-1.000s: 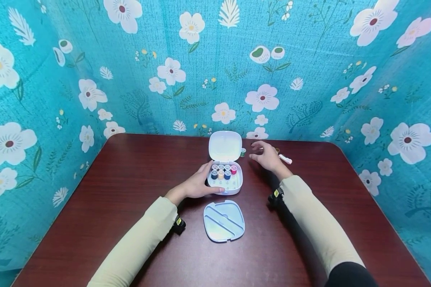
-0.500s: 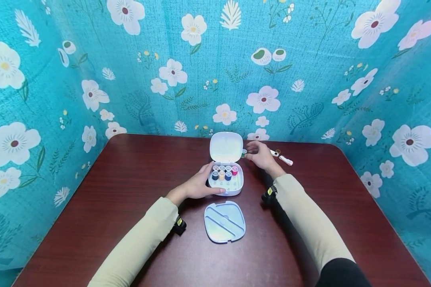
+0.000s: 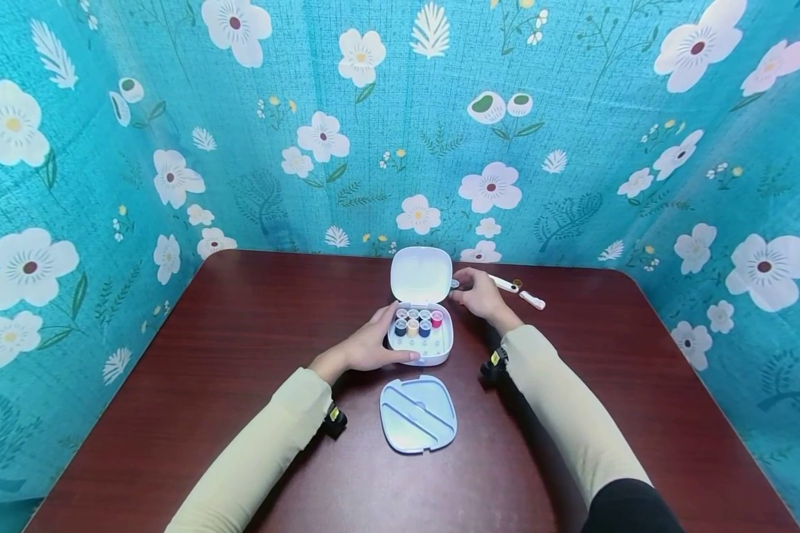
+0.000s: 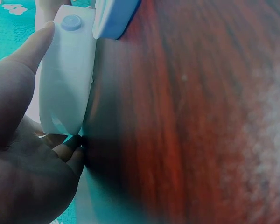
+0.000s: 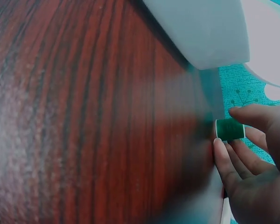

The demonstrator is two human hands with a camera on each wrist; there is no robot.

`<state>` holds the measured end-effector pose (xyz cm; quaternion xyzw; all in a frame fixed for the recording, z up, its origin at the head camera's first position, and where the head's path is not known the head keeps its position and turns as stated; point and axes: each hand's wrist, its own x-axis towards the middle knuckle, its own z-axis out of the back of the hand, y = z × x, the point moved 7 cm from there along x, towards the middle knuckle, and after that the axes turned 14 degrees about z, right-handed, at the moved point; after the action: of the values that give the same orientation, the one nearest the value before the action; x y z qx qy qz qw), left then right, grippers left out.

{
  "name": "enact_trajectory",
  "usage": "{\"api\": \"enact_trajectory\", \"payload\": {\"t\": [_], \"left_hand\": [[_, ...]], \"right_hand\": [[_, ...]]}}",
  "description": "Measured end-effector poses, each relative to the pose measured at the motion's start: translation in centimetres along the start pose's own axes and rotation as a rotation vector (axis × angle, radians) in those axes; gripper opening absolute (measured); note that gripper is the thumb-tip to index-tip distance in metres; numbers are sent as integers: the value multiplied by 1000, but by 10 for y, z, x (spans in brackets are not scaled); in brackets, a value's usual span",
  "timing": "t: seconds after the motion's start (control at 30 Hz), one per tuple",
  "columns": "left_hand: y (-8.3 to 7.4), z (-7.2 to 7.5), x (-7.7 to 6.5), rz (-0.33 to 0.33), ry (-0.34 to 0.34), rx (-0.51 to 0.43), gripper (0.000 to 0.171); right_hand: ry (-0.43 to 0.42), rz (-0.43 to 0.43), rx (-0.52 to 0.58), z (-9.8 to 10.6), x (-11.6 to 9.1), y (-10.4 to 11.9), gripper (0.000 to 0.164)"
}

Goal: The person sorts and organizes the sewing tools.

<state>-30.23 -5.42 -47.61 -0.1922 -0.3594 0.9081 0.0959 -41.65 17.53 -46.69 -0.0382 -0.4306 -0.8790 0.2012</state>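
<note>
My left hand holds the white sewing box at its left side, thumb on the front wall beside the round catch and fingers around the far side. Its lid stands up, and several thread spools sit upright in two rows inside. Behind the box on the right, my right hand has its fingers around a spool of green thread, which stands on the table. In the right wrist view a fingertip touches the spool's lower edge, with the thumb close above.
A pale blue divided tray lies in front of the box. Right of my right hand are a white slim tool, a small brownish round item and a white-and-pink item. A floral curtain hangs behind the table.
My right hand has moved left to the green spool and closed its fingers around it. The white slim tool behind it has come into view. My left hand stays on the box.
</note>
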Motion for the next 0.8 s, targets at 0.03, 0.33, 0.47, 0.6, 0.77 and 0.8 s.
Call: {"api": "enact_trajectory", "payload": {"t": [0.03,0.33,0.47,0.6,0.77,0.8], "left_hand": [[0,0,0,0,1,-1,118],[-1,-1,0,-10,-5,5,119],[-1,-2,0,-18,-13,13,118],[-1,-1,0,-18,-17,14,119],[-2,0,0,-15,-13,8,119],[-2,-1,0,-15,-13,9,119]], "right_hand": [[2,11,-17,0,0,0,36],[-6,20,-43,-1,-2,-1,21],[-5,8,-31,1,-5,-1,18],[-7,-13,41,3,-9,-1,17],[2,-18,96,5,-15,-1,20],[2,-21,105,6,-16,0,21]]}}
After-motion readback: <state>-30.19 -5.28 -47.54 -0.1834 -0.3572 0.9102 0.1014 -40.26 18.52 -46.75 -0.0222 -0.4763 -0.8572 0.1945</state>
